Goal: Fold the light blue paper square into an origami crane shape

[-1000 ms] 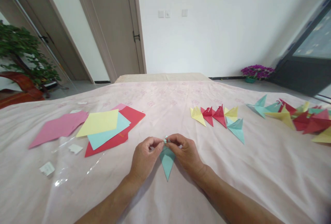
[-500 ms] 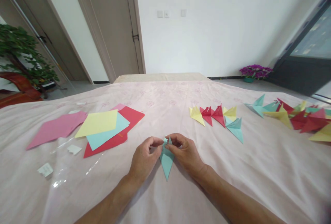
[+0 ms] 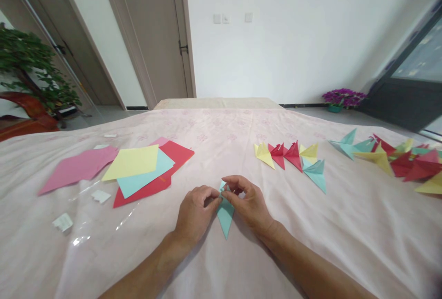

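Note:
A light blue folded paper piece, its long point toward me, lies at the middle of the cloth-covered table. My left hand pinches its upper left edge between thumb and fingers. On the other side my right hand grips the upper part, thumb and index finger close together at the top. The fingertips partly hide the small folds there. Right of my hands stands a row of folded paper cranes in yellow and red, with a light blue crane nearest me.
Yellow, blue and red paper sheets overlap at the left, beside pink sheets. A clear plastic wrapper and white paper scraps lie near them. More cranes are heaped at the far right on the pink tablecloth.
My right index finger has lifted slightly and come over the top of the blue paper. Both hands keep hold of it. The whole view has shifted a little.

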A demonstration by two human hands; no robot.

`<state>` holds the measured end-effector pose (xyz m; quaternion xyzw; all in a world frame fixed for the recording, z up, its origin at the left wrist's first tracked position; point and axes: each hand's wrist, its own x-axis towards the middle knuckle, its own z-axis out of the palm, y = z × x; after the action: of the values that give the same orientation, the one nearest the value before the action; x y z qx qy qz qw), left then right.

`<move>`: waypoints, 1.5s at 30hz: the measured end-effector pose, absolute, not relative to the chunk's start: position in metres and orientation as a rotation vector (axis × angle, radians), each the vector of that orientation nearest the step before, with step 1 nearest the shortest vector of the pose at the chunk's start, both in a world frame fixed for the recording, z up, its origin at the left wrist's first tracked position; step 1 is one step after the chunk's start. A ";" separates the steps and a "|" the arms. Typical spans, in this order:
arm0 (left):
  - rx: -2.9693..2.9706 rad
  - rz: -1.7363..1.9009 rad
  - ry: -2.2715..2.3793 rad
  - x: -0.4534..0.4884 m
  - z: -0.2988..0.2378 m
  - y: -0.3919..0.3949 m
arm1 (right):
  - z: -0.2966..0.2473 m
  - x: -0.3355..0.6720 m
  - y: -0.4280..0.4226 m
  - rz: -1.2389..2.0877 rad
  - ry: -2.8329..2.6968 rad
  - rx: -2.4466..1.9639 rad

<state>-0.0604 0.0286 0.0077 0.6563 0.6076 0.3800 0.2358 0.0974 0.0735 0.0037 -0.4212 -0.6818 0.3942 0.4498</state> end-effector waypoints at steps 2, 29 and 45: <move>1.815 1.034 1.678 -0.060 0.009 0.029 | 0.004 0.097 0.073 0.979 -1.692 -1.027; 1.936 0.950 1.778 -0.060 0.014 0.025 | 0.002 0.111 0.077 1.031 -1.845 -1.011; 2.349 0.390 1.648 -0.083 0.001 0.039 | 0.008 0.126 0.070 0.556 -2.291 -1.035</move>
<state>-0.0832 0.0392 0.0014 0.8051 0.5647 0.1335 0.1229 0.1257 0.0704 0.0078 -0.3861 -0.8542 0.2074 0.2798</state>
